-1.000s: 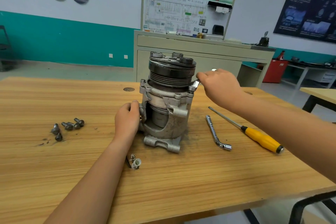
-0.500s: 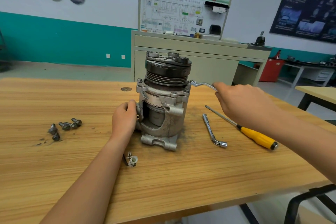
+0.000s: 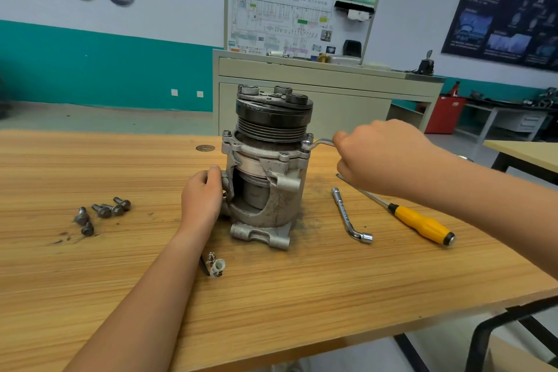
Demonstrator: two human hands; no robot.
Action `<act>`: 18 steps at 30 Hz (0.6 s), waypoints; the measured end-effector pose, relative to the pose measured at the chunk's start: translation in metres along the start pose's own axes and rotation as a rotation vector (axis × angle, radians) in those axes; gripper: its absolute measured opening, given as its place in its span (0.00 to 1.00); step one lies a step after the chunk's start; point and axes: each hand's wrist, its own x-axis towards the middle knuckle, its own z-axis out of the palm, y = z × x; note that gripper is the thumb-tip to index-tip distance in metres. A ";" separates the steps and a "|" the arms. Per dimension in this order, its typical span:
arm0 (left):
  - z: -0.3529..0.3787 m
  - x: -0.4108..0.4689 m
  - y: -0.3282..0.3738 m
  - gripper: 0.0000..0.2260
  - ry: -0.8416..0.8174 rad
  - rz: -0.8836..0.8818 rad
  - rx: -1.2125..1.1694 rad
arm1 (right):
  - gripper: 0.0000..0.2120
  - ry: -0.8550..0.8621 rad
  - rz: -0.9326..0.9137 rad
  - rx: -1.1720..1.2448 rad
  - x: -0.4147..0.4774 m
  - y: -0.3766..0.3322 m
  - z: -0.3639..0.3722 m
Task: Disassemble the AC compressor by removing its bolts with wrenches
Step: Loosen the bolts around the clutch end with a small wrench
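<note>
On the wooden table the grey cast-metal AC compressor stands mid-surface. Toward the left edge lie loose steel bolts; right of the compressor, a bent chrome socket wrench, then a yellow-handled screwdriver; before it, a small white plastic connector. The left hand grips its left side, the right hand a flat steel wrench at its right.

The AC compressor is stood upright on the wooden table and held at its side by the left hand. A wrench, set on a flange bolt, is gripped by the right hand. Loose bolts are seen well left of it; a socket wrench and a screwdriver are laid to the right.
</note>
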 end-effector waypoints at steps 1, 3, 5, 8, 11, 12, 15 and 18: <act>0.000 -0.001 0.000 0.17 0.000 0.000 -0.001 | 0.07 0.004 -0.010 -0.008 0.000 0.000 0.001; -0.001 -0.002 0.001 0.17 0.000 -0.001 -0.005 | 0.06 0.000 -0.025 -0.023 -0.001 0.002 0.004; -0.001 -0.002 0.002 0.17 -0.001 -0.009 -0.004 | 0.05 -0.009 -0.023 -0.057 -0.001 0.005 0.011; -0.001 -0.002 0.003 0.17 -0.004 -0.020 0.000 | 0.11 -0.009 -0.012 -0.118 0.003 0.013 0.019; -0.001 -0.003 0.003 0.17 -0.004 -0.017 0.002 | 0.12 0.033 -0.025 -0.123 0.020 0.018 0.027; -0.001 -0.003 0.003 0.17 -0.005 -0.017 -0.001 | 0.12 0.059 -0.030 -0.101 0.026 0.020 0.030; -0.002 -0.003 0.004 0.17 -0.009 -0.022 0.001 | 0.15 0.189 -0.064 -0.012 0.046 0.025 0.047; -0.002 -0.003 0.004 0.17 -0.013 -0.021 -0.012 | 0.18 0.358 -0.072 0.088 0.064 0.021 0.066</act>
